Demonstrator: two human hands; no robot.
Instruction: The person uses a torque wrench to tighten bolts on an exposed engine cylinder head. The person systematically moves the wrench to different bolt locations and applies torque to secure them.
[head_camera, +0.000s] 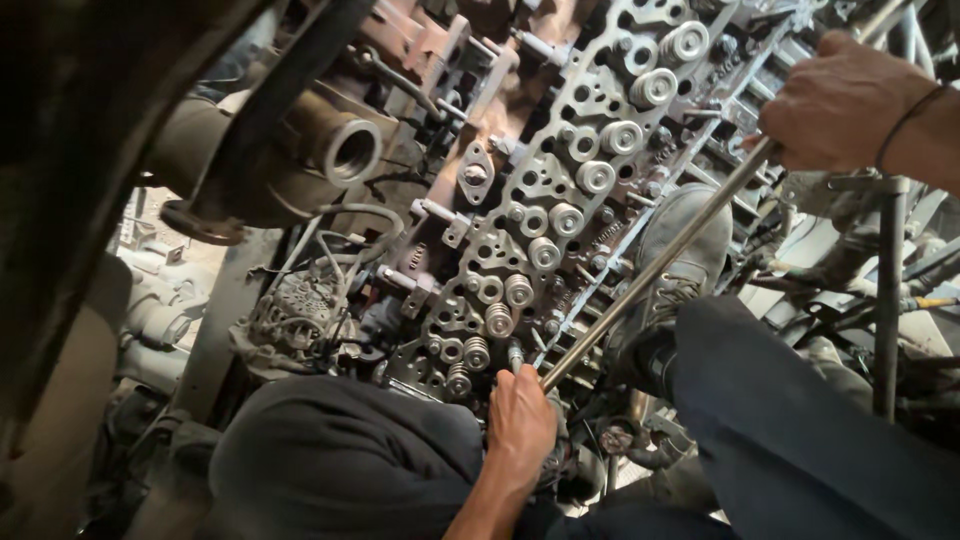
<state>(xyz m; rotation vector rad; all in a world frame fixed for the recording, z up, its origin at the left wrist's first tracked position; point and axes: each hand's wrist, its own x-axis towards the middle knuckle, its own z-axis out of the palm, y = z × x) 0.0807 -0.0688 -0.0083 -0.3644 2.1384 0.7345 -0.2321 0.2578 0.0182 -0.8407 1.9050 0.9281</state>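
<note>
We are gripping the long steel bar (655, 265) with our right hand (840, 100), our left hand (520, 420) steadying its lower end on the cylinder head (560, 200); valve springs already exposed, bolts seemingly remaining.

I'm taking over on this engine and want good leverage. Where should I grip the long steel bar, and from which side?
Probably at the far upper end of the long steel bar, where the right hand is wrapped over it from above. The bar runs diagonally from the socket end, steadied by the left hand, so the far end gives most leverage, and the cylinder head crowds the lower end.
</note>
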